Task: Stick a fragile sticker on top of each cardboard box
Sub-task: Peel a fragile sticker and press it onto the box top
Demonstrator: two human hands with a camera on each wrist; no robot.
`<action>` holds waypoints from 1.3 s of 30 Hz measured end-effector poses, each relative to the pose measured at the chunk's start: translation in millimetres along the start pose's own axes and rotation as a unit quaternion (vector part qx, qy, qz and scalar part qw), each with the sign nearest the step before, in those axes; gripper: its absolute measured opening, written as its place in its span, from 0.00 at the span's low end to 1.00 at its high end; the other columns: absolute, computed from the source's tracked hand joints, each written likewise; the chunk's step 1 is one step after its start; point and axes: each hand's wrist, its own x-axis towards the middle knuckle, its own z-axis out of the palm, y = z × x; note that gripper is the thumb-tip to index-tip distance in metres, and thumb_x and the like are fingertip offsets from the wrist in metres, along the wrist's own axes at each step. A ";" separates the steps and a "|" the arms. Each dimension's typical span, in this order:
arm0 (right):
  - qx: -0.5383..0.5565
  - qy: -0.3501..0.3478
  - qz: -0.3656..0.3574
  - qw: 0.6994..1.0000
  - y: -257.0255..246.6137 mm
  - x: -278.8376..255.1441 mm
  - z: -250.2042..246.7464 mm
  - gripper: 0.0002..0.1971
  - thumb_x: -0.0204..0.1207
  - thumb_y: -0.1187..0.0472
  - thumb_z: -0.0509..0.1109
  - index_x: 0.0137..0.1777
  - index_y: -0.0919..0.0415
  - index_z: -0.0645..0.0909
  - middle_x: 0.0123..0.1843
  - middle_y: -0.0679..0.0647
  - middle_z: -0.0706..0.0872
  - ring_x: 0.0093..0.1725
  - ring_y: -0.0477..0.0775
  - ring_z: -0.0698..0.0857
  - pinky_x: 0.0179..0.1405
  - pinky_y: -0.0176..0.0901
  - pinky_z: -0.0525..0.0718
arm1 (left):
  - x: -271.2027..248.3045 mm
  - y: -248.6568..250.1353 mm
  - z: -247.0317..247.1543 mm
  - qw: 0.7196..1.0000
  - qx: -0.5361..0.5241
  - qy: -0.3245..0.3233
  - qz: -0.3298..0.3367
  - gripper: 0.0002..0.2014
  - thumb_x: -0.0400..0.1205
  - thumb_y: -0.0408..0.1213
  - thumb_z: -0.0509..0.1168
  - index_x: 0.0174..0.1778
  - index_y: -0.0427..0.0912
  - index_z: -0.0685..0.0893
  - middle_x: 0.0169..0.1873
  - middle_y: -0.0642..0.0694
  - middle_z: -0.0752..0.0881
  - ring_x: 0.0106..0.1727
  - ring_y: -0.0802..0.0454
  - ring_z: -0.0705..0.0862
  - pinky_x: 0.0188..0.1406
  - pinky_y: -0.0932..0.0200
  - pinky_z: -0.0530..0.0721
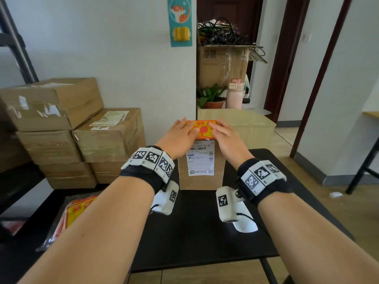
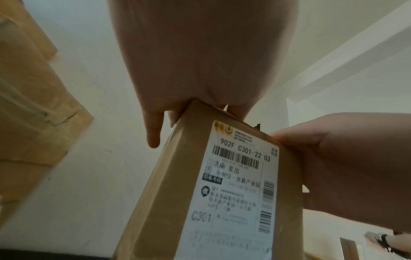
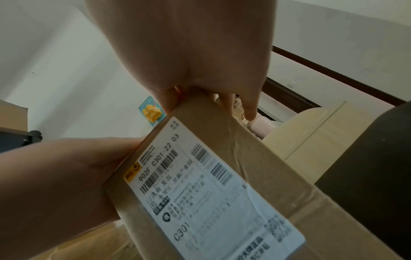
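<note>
Both hands cover the side ends of the fragile sticker on the cardboard box, the sticker's characters run past its far edge unreadable, and the shipping label bears fine print too small to read.
</note>
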 end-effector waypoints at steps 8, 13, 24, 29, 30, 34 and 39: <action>-0.076 -0.014 0.036 0.996 -4.8 -11.9 -11.5 0.29 0.87 0.45 0.54 0.84 0.56 0.58 0.83 0.55 0.64 0.83 0.58 0.62 0.76 0.51 0.63 | 0.0 -5.7 -1.7 0.989 -0.130 0.014 -0.069 0.39 0.86 0.60 0.48 0.85 0.42 0.41 0.81 0.37 0.64 0.75 0.40 0.73 0.73 0.44 0.73; -0.035 0.004 0.101 0.994 8.0 -22.8 -15.1 0.39 0.78 0.29 0.51 0.83 0.52 0.58 0.79 0.57 0.72 0.78 0.61 0.72 0.77 0.64 0.69 | -15.3 -4.6 -8.2 0.962 -0.245 0.006 -0.124 0.22 0.89 0.53 0.49 0.71 0.42 0.70 0.62 0.39 0.82 0.54 0.45 0.85 0.50 0.45 0.89; 0.029 0.016 0.130 0.991 5.6 -17.0 -12.7 0.32 0.77 0.36 0.60 0.77 0.51 0.68 0.64 0.52 0.84 0.64 0.55 0.83 0.68 0.64 0.78 | -21.2 -3.8 15.1 0.972 -0.212 0.076 -0.061 0.26 0.84 0.62 0.48 0.71 0.50 0.68 0.59 0.47 0.85 0.57 0.44 0.85 0.57 0.37 0.85; 0.047 0.053 0.139 0.988 13.6 -18.6 -24.4 0.23 0.82 0.42 0.62 0.69 0.56 0.67 0.52 0.46 0.83 0.57 0.50 0.81 0.59 0.50 0.78 | -7.2 6.0 18.1 0.938 -0.310 0.108 -0.113 0.40 0.71 0.71 0.46 0.68 0.44 0.73 0.59 0.43 0.86 0.58 0.44 0.86 0.61 0.39 0.83; 0.044 0.062 0.134 0.988 13.2 -18.4 -29.1 0.24 0.83 0.43 0.62 0.71 0.57 0.67 0.54 0.47 0.83 0.57 0.51 0.81 0.58 0.50 0.78 | -3.2 10.8 19.0 0.936 -0.318 0.106 -0.110 0.39 0.71 0.70 0.47 0.65 0.44 0.75 0.54 0.44 0.88 0.54 0.45 0.87 0.59 0.40 0.84; -0.017 0.106 0.107 0.989 13.5 -10.7 -51.3 0.21 0.84 0.45 0.61 0.69 0.58 0.73 0.55 0.49 0.80 0.52 0.49 0.78 0.51 0.44 0.72 | 8.9 40.0 20.2 0.934 -0.333 0.078 -0.101 0.30 0.78 0.64 0.51 0.63 0.43 0.74 0.51 0.44 0.88 0.52 0.45 0.88 0.57 0.42 0.86; -0.072 0.150 0.117 0.979 30.8 1.8 -87.0 0.21 0.83 0.43 0.60 0.66 0.58 0.77 0.55 0.52 0.83 0.52 0.53 0.80 0.49 0.44 0.73 | 31.4 75.4 39.0 0.939 -0.328 0.055 -0.086 0.27 0.80 0.59 0.53 0.64 0.42 0.76 0.54 0.41 0.87 0.54 0.43 0.87 0.57 0.41 0.86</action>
